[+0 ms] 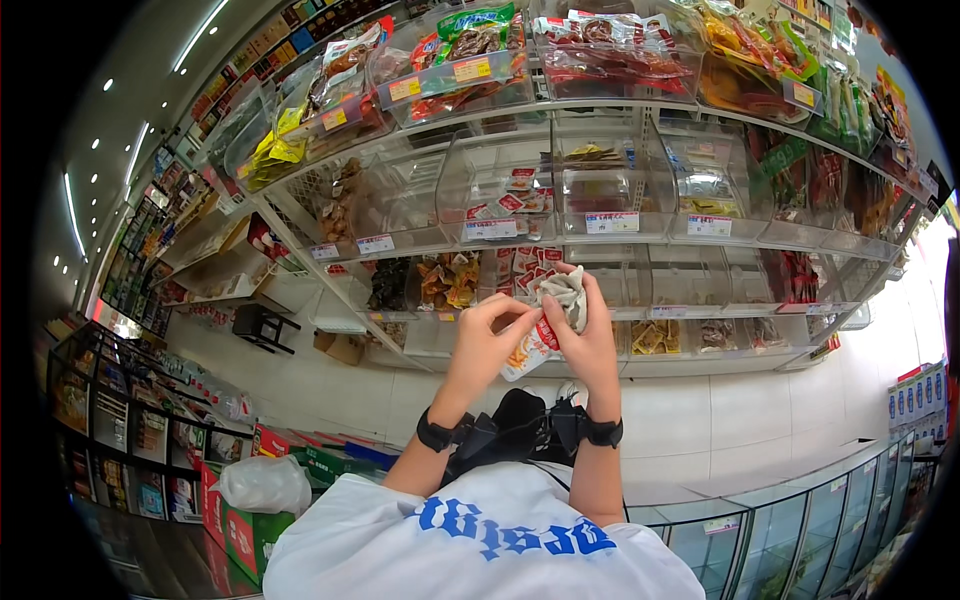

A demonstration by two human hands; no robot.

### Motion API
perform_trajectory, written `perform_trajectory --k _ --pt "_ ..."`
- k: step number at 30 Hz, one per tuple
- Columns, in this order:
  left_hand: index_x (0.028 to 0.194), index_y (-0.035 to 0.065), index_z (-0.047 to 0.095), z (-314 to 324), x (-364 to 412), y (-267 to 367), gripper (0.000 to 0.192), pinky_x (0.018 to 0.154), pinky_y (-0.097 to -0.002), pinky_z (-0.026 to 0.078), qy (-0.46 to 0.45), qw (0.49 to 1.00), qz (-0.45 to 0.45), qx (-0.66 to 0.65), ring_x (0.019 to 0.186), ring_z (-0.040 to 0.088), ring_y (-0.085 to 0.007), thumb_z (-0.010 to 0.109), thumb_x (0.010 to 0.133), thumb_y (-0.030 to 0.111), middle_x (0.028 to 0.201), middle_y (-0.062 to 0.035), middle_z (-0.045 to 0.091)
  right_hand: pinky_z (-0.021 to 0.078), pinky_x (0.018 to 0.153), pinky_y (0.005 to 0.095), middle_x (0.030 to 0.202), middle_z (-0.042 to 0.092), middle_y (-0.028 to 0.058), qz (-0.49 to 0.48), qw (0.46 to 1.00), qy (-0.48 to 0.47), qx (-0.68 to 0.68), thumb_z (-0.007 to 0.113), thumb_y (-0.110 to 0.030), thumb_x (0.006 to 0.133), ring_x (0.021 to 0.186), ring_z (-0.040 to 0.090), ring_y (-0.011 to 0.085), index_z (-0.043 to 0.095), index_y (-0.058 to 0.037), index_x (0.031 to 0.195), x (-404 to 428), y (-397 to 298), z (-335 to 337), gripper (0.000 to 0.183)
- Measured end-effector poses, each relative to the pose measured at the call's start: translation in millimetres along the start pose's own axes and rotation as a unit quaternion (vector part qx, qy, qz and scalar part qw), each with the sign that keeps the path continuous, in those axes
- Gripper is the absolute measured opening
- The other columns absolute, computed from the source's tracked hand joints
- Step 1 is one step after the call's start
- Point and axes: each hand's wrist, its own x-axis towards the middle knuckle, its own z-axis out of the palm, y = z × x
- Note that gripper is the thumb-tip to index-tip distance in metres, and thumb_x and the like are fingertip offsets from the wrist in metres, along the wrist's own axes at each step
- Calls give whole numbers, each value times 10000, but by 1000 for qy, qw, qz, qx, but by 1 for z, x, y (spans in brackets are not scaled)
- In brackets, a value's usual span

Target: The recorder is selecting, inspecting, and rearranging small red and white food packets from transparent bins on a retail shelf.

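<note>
My right hand holds a crumpled pale grey cloth, its thumb pressed on the cloth's lower edge. Just below the cloth, a small white and red snack packet hangs at a slant between my two hands. My left hand has thumb and forefinger pinched together at the packet's upper left edge. Behind my hands, a clear plastic bin of small red and white packets stands on the shelf rack.
Shelves ahead carry clear bins and bagged snacks. A black stool and cardboard box are at the left. Glass cases stand lower right. Cartons with a plastic bag are lower left.
</note>
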Motion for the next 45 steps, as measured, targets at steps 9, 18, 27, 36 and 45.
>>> perform_trajectory --k 9,18,27,36,45 --pt "1204 -35 583 0 -6 0 344 819 -261 500 -130 986 -69 -76 955 598 -79 661 967 202 1068 -60 654 478 901 291 1131 610 79 4 997 36 64 606 -173 992 1044 583 142 486 -33 1297 -3 -3 5 356" --pt "1203 -18 598 -4 -7 -13 336 805 -240 491 -185 966 -139 -113 925 571 -45 641 983 232 1069 -13 650 442 974 322 1262 560 132 -55 997 -26 50 324 -527 1046 1127 565 194 444 4 1359 -3 12 0 628" --pt "1285 5 550 -11 5 -2 428 877 -269 505 68 961 -55 -263 1004 638 -116 722 920 149 1153 -70 659 487 884 295 1134 645 90 130 975 -119 138 655 -207 969 1033 595 119 558 20 1254 -3 19 7 377" --pt "1232 -13 559 -15 4 0 430 859 -260 508 98 943 -34 -316 939 637 -119 756 857 61 1078 -69 670 475 746 228 877 677 11 67 986 -117 95 701 -109 922 808 596 47 652 5 994 -3 15 13 144" --pt "989 -24 672 -21 3 -9 223 748 -229 466 64 981 -72 -168 860 570 -62 752 888 158 965 -15 650 455 679 259 805 661 63 -75 995 -2 -60 728 -96 878 713 578 106 638 30 916 -4 2 16 160"
